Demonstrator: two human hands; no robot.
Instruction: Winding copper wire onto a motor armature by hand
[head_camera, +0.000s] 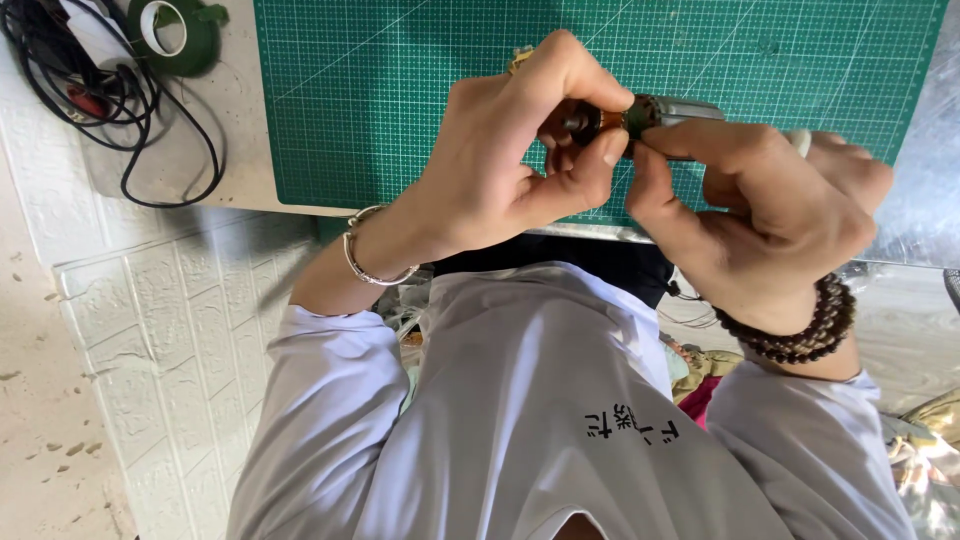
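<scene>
I had both hands up over the green cutting mat, gripping one small motor part, a cylinder with a copper-coloured middle and a grey metal end, between them. My left hand, a silver bangle on its wrist, pinched the copper end with thumb and fingers curled round it, while my right hand, wearing a dark bead bracelet, clamped the grey end between thumb and forefinger. Off to the left lay a roll of green tape just beside a tangle of black cable, well apart from my hands.
</scene>
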